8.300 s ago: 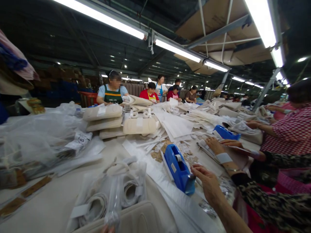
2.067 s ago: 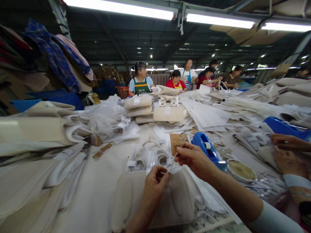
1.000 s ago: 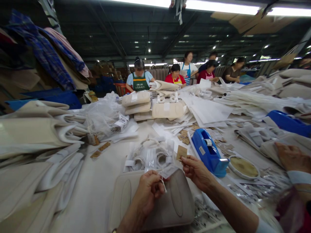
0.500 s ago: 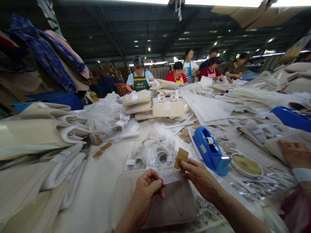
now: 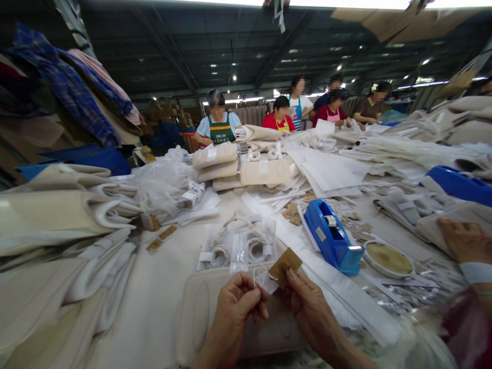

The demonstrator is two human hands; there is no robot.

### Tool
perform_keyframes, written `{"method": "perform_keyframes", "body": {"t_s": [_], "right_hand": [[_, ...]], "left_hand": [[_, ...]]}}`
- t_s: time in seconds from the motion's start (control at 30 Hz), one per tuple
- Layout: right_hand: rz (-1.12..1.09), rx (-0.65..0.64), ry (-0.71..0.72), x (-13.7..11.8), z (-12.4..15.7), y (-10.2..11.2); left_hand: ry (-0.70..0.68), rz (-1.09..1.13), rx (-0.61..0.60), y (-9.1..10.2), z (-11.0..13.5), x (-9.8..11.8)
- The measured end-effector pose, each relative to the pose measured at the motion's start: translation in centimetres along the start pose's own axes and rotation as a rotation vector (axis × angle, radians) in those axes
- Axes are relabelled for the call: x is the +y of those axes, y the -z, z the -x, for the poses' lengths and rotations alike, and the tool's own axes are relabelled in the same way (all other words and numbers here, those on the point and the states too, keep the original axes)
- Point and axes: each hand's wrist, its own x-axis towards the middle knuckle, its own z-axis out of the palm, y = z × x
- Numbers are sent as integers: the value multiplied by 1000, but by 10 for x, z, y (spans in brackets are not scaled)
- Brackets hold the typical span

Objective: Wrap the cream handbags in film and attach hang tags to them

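Observation:
My left hand [image 5: 237,303] is closed in a pinch on a thin white string and a small clear packet [image 5: 266,280] just above a beige bag [image 5: 200,312] lying flat before me. My right hand [image 5: 309,306] is closed on a brown cardboard tag [image 5: 285,264], held tilted next to the left hand's fingertips. Both hands hover over the bag's upper edge, almost touching each other.
A blue tape dispenser [image 5: 331,237] and a round dish [image 5: 388,258] sit to the right. Bagged white cords [image 5: 236,246] lie beyond the bag. Stacked beige bags [image 5: 57,215] fill the left. A co-worker's hand [image 5: 463,241] rests at right; several people work at the far end.
My right hand has brought the brown tag down and closer to my left hand, which keeps its pinch on the string. The view has tipped slightly downward.

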Motion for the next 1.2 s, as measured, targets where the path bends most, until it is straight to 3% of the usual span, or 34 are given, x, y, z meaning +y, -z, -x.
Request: {"method": "perform_keyframes", "body": {"t_s": [0.37, 0.47, 0.73, 0.93, 1.1, 1.2], "right_hand": [[56, 192, 141, -33, -16, 21], [62, 280, 157, -37, -20, 25], [-53, 390, 168, -32, -24, 33], [-168, 360, 106, -33, -22, 36], [-148, 390, -31, -38, -14, 37], [-68, 426, -4, -38, -11, 41]], "left_hand": [[92, -364, -81, -1, 34, 17], [-57, -570, -76, 1, 36, 17], [-747, -1214, -29, 10, 28, -7], [-866, -1328, -20, 19, 21, -21], [-922, -1382, -11, 18, 21, -16], [-930, -1374, -22, 18, 22, -11]]}}
